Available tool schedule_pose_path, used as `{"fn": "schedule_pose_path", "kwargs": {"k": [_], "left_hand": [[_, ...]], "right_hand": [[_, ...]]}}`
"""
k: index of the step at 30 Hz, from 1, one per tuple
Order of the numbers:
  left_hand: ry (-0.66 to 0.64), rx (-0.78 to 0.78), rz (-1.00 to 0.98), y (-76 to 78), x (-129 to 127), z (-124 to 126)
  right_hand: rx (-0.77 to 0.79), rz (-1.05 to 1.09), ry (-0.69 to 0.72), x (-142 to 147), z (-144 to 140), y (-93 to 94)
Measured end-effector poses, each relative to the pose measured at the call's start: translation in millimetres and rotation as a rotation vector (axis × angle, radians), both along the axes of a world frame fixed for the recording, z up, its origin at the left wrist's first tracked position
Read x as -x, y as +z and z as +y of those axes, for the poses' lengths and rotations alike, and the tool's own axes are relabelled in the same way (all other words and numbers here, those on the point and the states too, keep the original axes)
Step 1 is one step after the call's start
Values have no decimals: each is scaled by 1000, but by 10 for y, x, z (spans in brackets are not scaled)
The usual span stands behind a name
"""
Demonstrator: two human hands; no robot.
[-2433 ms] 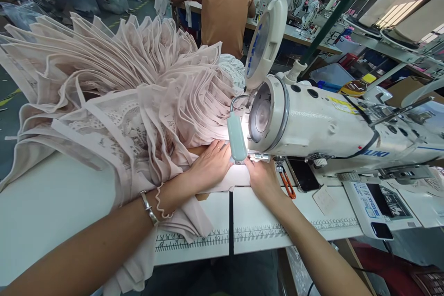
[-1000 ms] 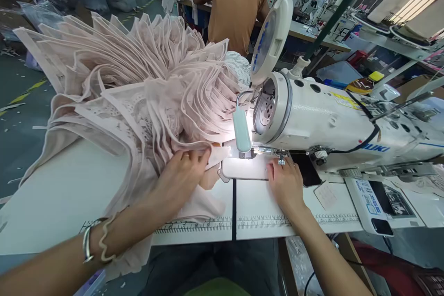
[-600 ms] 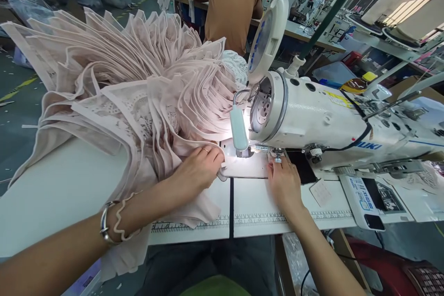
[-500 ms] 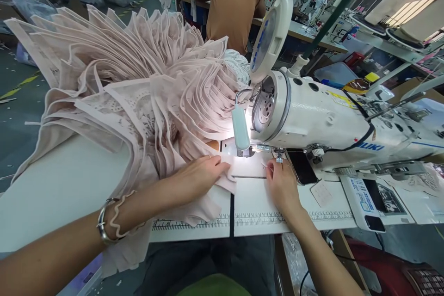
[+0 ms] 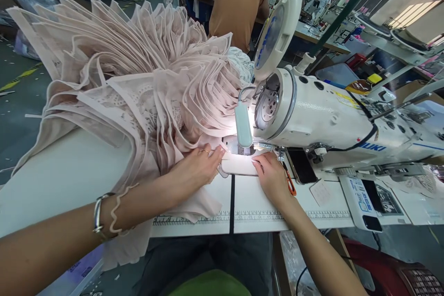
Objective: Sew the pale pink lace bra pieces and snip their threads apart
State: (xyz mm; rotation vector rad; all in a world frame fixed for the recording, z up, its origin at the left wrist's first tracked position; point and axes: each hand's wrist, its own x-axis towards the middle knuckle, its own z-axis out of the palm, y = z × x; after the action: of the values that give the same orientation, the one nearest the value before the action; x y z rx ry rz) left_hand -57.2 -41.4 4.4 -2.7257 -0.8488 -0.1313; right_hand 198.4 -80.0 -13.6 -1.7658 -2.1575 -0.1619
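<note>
The front edge of the white tabletop (image 5: 258, 199) runs across the lower part of the view, with a printed ruler (image 5: 270, 217) along it. Between this edge and the two hands there is a strip of table surface, crossed by a dark line. Above the hands the room is narrow: the head of the sewing machine (image 5: 322, 113) and its small green lamp (image 5: 243, 125) stand close over the white machine bed (image 5: 239, 166). On the left, the big pile of pale pink fabric pieces (image 5: 166, 74) reaches as far as the left hand (image 5: 205, 163) and hangs over the front edge.

The left hand lies at the near border of this fabric, beside the left end of the bed. Its fingers are close together and touch the cloth; whether they pinch it, I cannot tell. The right hand (image 5: 272, 175) is at the right part of the bed, with thumb and forefinger near each other; what is between them is too small to tell. Just beside it are orange-handled snips (image 5: 290, 182) and a phone (image 5: 302, 166).
</note>
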Motion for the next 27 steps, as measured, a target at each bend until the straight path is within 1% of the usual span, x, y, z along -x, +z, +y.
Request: {"fn": "schedule_pose_path", "kwargs": {"k": [1, 3, 5, 7, 9, 11, 14, 16, 18, 20, 24, 25, 27], "left_hand": [[19, -35, 45, 32, -43, 10], [3, -81, 93, 81, -109, 63], [-26, -115, 59, 90, -133, 142], [-53, -130, -37, 48, -134, 209], [-99, -118, -120, -30, -158, 223], [-192, -138, -149, -117, -241, 168], [-342, -265, -157, -210, -445, 16], [-380, -327, -159, -233, -557, -59], [-376, -327, -141, -224, -595, -75], [-338, -288, -116, -190, -556, -38], [-184, -205, -81, -101, -404, 97], [-170, -198, -82, -87, -381, 128], [-198, -190, -99, -84, -367, 173]], "right_hand": [[-28, -42, 11, 13, -11, 1], [-98, -137, 30, 21, -39, -1], [-150, -204, 47, 4, -70, -12], [-175, -210, 55, -27, -95, -30], [-177, -187, 59, -58, -106, -49], [-169, -172, 53, -78, -101, -61], [-141, -179, 33, -85, -81, -64], [-121, -197, 21, -87, -73, -66], [-114, -209, 16, -86, -74, -75], [-121, -218, 16, -74, -85, -87], [-146, -286, -10, -10, -111, -72], [-132, -320, -31, 7, -108, -50], [-64, -405, -107, 33, -77, 18]]}}
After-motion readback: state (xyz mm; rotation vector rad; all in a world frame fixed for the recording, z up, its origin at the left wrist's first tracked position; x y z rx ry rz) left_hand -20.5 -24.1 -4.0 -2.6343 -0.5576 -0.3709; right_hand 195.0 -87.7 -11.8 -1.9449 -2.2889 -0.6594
